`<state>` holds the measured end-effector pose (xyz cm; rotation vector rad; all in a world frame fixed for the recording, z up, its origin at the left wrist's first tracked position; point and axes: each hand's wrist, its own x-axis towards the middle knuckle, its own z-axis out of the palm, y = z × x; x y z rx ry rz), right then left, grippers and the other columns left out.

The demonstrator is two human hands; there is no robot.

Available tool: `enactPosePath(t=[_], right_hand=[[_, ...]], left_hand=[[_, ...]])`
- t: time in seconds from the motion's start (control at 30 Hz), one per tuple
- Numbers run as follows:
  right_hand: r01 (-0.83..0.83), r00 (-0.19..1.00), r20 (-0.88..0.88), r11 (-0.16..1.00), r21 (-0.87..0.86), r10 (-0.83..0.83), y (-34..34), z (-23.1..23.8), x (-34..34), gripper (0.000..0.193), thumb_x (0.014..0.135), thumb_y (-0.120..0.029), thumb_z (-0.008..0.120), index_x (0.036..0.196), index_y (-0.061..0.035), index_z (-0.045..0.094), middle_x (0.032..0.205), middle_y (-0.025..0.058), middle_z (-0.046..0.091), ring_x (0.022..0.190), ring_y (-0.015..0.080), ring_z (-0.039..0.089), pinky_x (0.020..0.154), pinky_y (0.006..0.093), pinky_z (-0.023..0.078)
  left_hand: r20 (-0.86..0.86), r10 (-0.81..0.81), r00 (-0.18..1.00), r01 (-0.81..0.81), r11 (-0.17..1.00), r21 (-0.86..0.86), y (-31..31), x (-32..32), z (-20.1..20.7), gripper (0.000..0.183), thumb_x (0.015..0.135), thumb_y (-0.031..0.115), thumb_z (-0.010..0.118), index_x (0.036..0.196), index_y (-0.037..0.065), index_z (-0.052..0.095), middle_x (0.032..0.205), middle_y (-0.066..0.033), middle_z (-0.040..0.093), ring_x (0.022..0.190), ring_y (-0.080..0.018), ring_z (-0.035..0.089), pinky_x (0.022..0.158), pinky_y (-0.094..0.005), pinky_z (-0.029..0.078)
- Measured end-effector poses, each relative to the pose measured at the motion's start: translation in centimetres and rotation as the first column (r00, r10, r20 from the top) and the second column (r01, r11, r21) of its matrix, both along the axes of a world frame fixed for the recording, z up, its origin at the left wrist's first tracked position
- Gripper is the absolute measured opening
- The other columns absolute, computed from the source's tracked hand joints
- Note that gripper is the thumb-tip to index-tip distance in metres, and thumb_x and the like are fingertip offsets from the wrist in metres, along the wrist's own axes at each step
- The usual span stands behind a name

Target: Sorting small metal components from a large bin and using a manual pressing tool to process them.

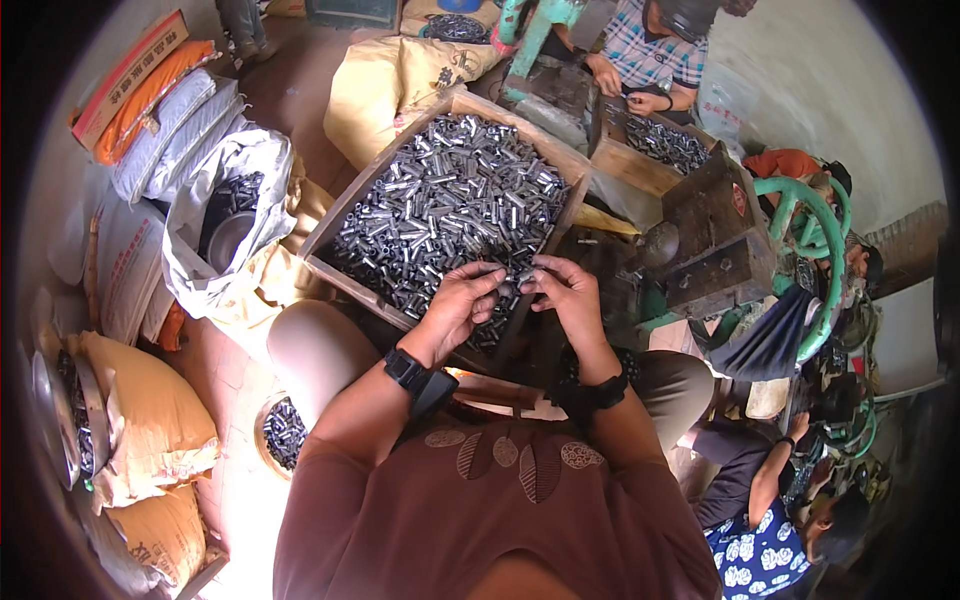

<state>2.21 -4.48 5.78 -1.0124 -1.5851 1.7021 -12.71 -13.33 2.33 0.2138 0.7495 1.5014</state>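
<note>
Brown shirt (490,510) nearest, heaped metal tubes (450,195) lie beneath the fingers (557,267).

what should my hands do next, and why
Perhaps ease the left hand slightly toward the right hand: their fingertips face each other, close together, above the box of metal tubes. What they hold, if anything, is too small to tell.

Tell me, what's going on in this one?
The person's left hand and right hand are close together over a wooden box heaped with small metal tubes; anything between them is too small to identify. Farther off, a co-worker bends over another box of metal pieces.
</note>
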Motion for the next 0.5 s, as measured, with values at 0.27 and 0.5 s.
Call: enactPosePath(t=[0.27,0.5], right_hand=[[0.082,0.994,0.069,0.994,0.068,-0.087,-0.8,-0.14,1.08,0.019,0.085,-0.013,0.058,0.097,0.0005,0.061,0.077,0.0049,0.063,0.062,0.0105,0.061,0.049,0.0196,0.045],[0.017,1.0,0.007,0.999,-0.028,-0.017,-1.0,0.06,1.27,0.017,0.085,-0.011,0.058,0.098,-0.0006,0.06,0.08,0.0046,0.062,0.068,0.0108,0.06,0.055,0.021,0.045]], left_hand=[[-0.035,-0.027,0.999,0.028,0.999,0.041,-0.1,0.82,0.58,0.012,0.084,0.008,0.058,0.096,0.005,0.056,0.075,-0.005,0.06,0.047,-0.0042,0.04,0.04,-0.0173,0.029],[-0.174,0.005,0.985,0.007,0.998,0.069,0.07,0.86,0.4,0.01,0.084,0.004,0.057,0.094,0.004,0.055,0.075,-0.0051,0.061,0.048,-0.0051,0.044,0.04,-0.0186,0.034]])
